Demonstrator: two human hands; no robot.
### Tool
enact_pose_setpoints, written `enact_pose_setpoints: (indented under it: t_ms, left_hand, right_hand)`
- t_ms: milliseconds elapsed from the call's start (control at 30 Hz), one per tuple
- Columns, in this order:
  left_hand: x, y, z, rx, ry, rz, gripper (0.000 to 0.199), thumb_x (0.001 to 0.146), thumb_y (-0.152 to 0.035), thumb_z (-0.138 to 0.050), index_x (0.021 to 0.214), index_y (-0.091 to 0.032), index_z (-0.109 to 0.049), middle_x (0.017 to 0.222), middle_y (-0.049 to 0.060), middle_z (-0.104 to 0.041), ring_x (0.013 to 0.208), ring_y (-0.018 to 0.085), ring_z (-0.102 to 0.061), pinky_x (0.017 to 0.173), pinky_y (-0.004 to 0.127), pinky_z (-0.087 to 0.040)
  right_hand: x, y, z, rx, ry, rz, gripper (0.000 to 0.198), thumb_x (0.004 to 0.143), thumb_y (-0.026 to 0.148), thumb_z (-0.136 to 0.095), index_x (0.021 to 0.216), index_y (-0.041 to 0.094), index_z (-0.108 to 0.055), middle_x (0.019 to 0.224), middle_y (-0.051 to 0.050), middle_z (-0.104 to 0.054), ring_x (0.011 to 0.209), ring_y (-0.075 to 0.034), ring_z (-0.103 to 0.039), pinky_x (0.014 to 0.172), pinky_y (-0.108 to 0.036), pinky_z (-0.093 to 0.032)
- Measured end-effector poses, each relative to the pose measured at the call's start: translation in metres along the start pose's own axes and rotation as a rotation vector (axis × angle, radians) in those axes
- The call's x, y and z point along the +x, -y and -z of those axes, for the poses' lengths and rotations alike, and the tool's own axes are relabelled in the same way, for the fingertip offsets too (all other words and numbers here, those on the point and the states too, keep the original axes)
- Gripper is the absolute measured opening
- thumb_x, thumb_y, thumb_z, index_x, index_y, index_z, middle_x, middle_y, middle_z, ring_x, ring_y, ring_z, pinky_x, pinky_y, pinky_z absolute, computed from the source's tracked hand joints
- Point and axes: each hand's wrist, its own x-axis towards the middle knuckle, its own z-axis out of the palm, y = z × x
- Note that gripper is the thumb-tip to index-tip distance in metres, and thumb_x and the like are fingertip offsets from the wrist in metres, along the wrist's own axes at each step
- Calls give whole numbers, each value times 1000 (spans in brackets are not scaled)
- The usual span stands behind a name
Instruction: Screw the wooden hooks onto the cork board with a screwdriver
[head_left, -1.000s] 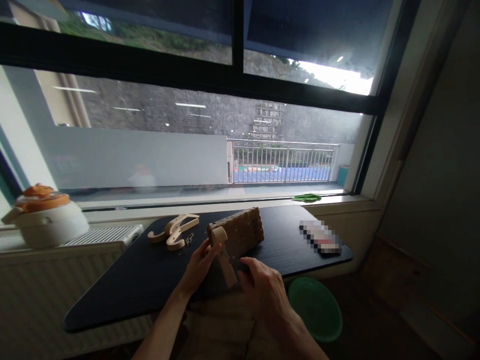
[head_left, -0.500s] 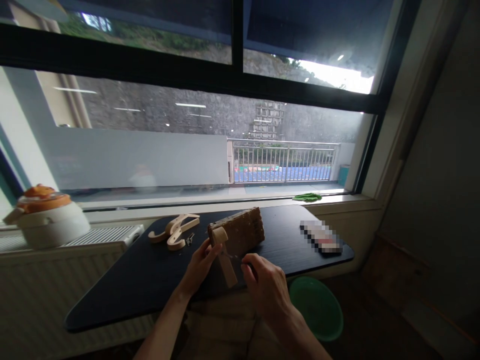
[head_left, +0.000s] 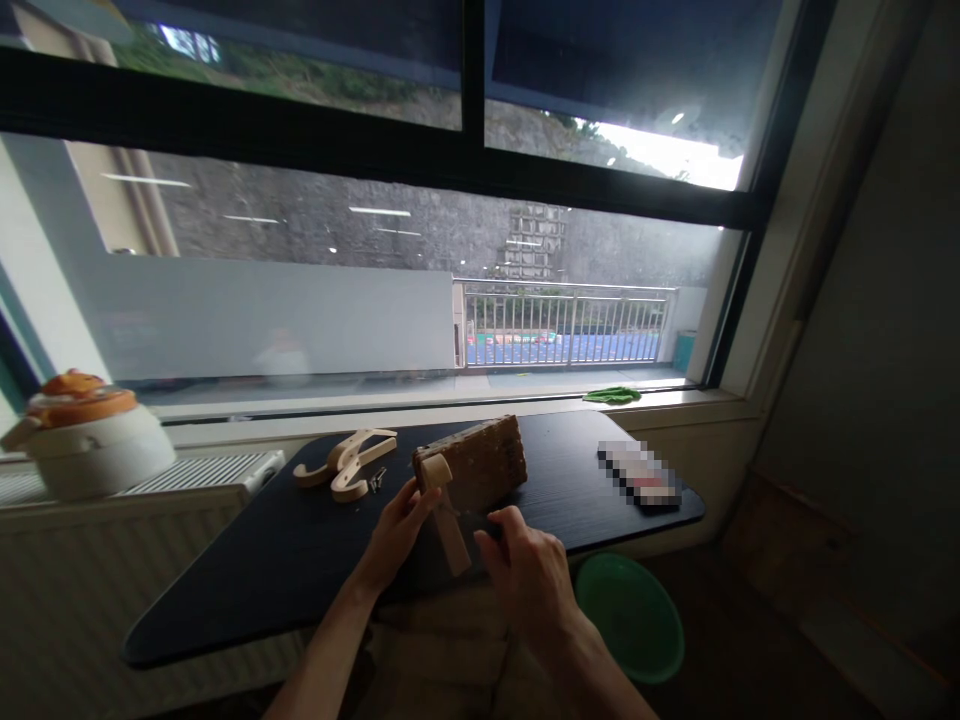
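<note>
My left hand (head_left: 395,537) is closed on a pale wooden hook (head_left: 451,535), its thumb across the upper part. The hook's curled end leans against a worn brown block (head_left: 480,465) that stands tilted on the dark table. In my right hand (head_left: 534,572) is a screwdriver (head_left: 491,528) with a dark handle, mostly covered by the curled fingers. Its thin shaft points left at the face of the hook; whether the tip touches a screw is too small to tell. More wooden hooks (head_left: 352,465) lie to the left, beside several small screws (head_left: 377,480).
The black table (head_left: 247,580) has a rounded front-left corner. A blurred-out flat object (head_left: 641,475) lies at its right. A green basin (head_left: 630,615) sits below the right edge. On the radiator (head_left: 225,480) stands a white and orange pot (head_left: 94,440); a green cloth (head_left: 611,396) rests on the sill.
My right hand has turned slightly around the screwdriver, and more of the dark handle shows. My left hand and the hook stay nearly where they were.
</note>
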Motion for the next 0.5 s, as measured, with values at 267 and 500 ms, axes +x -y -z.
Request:
enact_pose_setpoints:
  t_ms: [267, 500]
  left_hand:
    - [0, 0, 0, 12, 0, 0, 39, 77, -45, -55, 105, -18, -59, 73, -2, -60, 71, 15, -54, 64, 22, -41]
    - [-1, 1, 0, 6, 0, 1, 40, 78, -45, -54, 106, -17, -58, 85, 1, -62, 76, 16, -54, 64, 22, -42]
  right_hand:
    - [3, 0, 5, 9, -48, 53, 19, 83, 23, -49, 100, 26, -59, 84, 1, -62, 73, -13, -58, 64, -22, -36]
    - [0, -2, 3, 65, -20, 84, 25, 79, 16, -52, 101, 25, -58, 91, 0, -62, 77, -13, -58, 68, -21, -39]
